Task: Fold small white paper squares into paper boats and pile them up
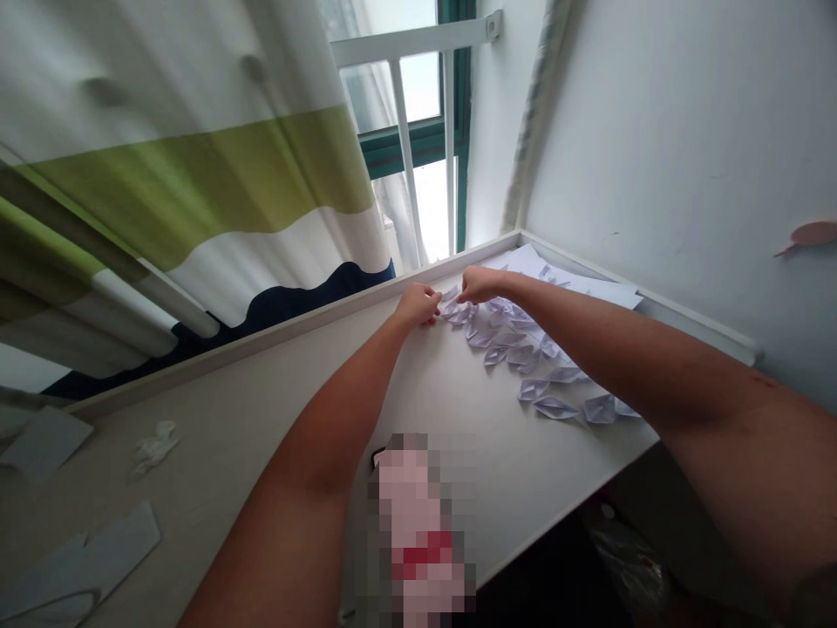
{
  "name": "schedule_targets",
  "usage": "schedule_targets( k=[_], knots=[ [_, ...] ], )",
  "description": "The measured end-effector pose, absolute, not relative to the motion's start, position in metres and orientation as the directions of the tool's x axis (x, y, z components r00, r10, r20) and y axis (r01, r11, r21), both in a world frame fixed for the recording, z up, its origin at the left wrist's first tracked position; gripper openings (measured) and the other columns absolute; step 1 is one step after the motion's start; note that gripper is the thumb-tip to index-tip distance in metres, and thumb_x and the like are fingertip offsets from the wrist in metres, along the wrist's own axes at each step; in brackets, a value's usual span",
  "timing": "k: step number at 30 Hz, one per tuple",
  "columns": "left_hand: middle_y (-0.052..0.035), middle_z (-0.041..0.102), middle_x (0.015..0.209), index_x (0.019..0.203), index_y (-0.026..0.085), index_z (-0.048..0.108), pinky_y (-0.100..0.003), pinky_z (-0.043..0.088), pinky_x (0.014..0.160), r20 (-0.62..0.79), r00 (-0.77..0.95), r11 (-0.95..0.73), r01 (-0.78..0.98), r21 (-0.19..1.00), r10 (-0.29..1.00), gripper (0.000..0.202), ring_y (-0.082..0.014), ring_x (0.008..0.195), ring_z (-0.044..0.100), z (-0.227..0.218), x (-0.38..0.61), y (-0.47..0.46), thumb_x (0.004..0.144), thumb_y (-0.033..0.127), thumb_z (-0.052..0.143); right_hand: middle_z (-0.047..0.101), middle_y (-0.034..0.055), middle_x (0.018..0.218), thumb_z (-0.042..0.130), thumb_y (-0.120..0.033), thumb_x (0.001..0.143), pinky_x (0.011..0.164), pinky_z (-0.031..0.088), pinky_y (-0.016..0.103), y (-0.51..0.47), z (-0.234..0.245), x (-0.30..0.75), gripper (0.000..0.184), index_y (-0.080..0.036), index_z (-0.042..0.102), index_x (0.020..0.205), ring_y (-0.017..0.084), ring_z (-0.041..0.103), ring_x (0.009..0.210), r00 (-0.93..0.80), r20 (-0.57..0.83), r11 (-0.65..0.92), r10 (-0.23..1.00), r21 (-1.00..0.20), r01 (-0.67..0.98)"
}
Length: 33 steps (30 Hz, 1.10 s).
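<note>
In the head view, the left hand (417,305) and right hand (482,284), fingers drawn in, sit at the left end of the folded papers (523,356), right of centre; I cannot tell whether either grips one. The papers lie bunched, probably to stay together. The white table (248,392) has a raised rim; a striped curtain (261,174) hangs upper left, beside a barred window (419,87).

there are two hands (418,305) (482,283), over ten folded papers (555,408) and one table (451,401).

Your right forearm (588,340) hides some folded papers (523,356)
Pixelation masks your pinkish object (405,488); the right edge cuts off a pink wall piece (814,234).
</note>
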<state>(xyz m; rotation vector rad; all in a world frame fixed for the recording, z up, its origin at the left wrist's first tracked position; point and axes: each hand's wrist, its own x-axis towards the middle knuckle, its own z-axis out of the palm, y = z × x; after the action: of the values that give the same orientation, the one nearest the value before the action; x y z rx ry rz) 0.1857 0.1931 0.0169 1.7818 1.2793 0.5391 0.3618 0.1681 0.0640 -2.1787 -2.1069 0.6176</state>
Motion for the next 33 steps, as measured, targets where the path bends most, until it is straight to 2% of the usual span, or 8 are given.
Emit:
schedule_targets(
  k=[4, 7, 11, 16, 21, 24, 27, 33],
  knots=[
    [-0.0073, 0.079, 0.077, 0.09, 0.017, 0.07, -0.029, 0.053, 0.063, -0.045, 0.331, -0.137, 0.505, 0.852, 0.943, 0.013, -0.0187, 0.061, 0.071, 0.032, 0.126, 0.163, 0.098, 0.028, 0.073, 0.079, 0.0143, 0.08, 0.08, -0.02, 0.095, 0.07, 0.054, 0.033, 0.152, 0.092, 0.329, 0.017, -0.009, 0.083, 0.083, 0.024, 0.074, 0.076, -0.084, -0.165, 0.033, 0.983, -0.288, 0.957],
    [-0.0079, 0.08, 0.08, 0.095, 0.016, 0.074, -0.029, 0.053, 0.067, 0.087, 0.24, -0.197, 0.487, 0.851, 0.967, 0.009, -0.0191, 0.067, 0.073, 0.039, 0.039, 0.122, 0.097, 0.025, 0.072, 0.081, 0.0132, 0.085, 0.075, -0.019, 0.099, 0.065, 0.056, 0.032, 0.135, 0.105, 0.26, 0.015, -0.009, 0.085, 0.104, 0.021, 0.073, 0.069, -0.28, -0.126, 0.201, 0.952, -0.434, 0.878],
    [-0.009, 0.083, 0.088, 0.105, 0.016, 0.077, -0.03, 0.056, 0.076, 0.248, -0.112, -0.146, 0.557, 0.818, 0.962, 0.016, -0.0203, 0.081, 0.076, 0.036, -0.109, 0.036, 0.098, 0.023, 0.065, 0.086, 0.012, 0.1, 0.075, -0.02, 0.099, 0.08, 0.062, 0.036, 0.095, 0.092, 0.126, 0.023, -0.016, 0.085, 0.119, 0.025, 0.08, 0.085, -0.708, -0.012, 0.597, 0.706, -0.527, 0.604],
    [-0.0119, 0.085, 0.107, 0.114, 0.017, 0.08, -0.038, 0.058, 0.101, 0.303, -0.326, 0.063, 0.767, 0.639, 0.896, 0.025, -0.0257, 0.106, 0.079, 0.026, -0.246, -0.085, 0.1, 0.021, 0.059, 0.076, 0.0154, 0.145, 0.074, -0.027, 0.101, 0.119, 0.052, 0.049, 0.035, 0.043, -0.026, 0.038, -0.019, 0.078, 0.138, 0.033, 0.073, 0.134, -0.967, 0.134, 0.91, 0.215, -0.387, 0.148],
    [-0.0162, 0.071, 0.152, 0.142, 0.015, 0.072, -0.044, 0.046, 0.126, 0.157, -0.27, 0.194, 0.904, 0.381, 0.95, 0.043, -0.0298, 0.144, 0.065, 0.009, -0.291, -0.14, 0.102, 0.021, 0.059, 0.052, 0.0226, 0.171, 0.07, -0.026, 0.104, 0.13, 0.04, 0.054, 0.007, 0.012, -0.109, 0.059, -0.012, 0.058, 0.161, 0.037, 0.051, 0.159, -0.988, 0.087, 0.977, 0.131, -0.182, 0.113],
    [-0.0162, 0.071, 0.152, 0.145, 0.016, 0.071, -0.042, 0.048, 0.124, 0.122, -0.241, 0.184, 0.916, 0.357, 0.963, 0.045, -0.0304, 0.142, 0.067, -0.001, -0.296, -0.146, 0.101, 0.023, 0.064, 0.061, 0.0231, 0.163, 0.067, -0.027, 0.107, 0.126, 0.045, 0.049, 0.003, 0.008, -0.125, 0.058, -0.013, 0.057, 0.162, 0.035, 0.06, 0.152, -0.975, 0.018, 0.972, 0.222, -0.08, 0.22],
    [-0.0183, 0.075, 0.144, 0.141, 0.013, 0.074, -0.043, 0.051, 0.12, 0.119, -0.204, 0.156, 0.932, 0.328, 0.972, 0.041, -0.0318, 0.136, 0.07, -0.005, -0.296, -0.149, 0.101, 0.025, 0.068, 0.08, 0.021, 0.135, 0.063, -0.027, 0.109, 0.11, 0.055, 0.046, -0.001, 0.009, -0.126, 0.04, -0.014, 0.071, 0.146, 0.035, 0.077, 0.126, -0.973, -0.026, 0.972, 0.23, -0.034, 0.231],
    [-0.0134, 0.082, 0.125, 0.117, 0.017, 0.082, -0.039, 0.052, 0.112, 0.149, -0.059, 0.036, 0.988, 0.153, 0.987, 0.024, -0.0271, 0.124, 0.072, -0.002, -0.295, -0.153, 0.108, 0.024, 0.061, 0.084, 0.0146, 0.121, 0.056, -0.018, 0.112, 0.105, 0.053, 0.039, -0.005, 0.017, -0.121, 0.028, -0.019, 0.082, 0.122, 0.029, 0.078, 0.117, -0.986, -0.048, 0.987, 0.161, 0.014, 0.16]
  ],
)
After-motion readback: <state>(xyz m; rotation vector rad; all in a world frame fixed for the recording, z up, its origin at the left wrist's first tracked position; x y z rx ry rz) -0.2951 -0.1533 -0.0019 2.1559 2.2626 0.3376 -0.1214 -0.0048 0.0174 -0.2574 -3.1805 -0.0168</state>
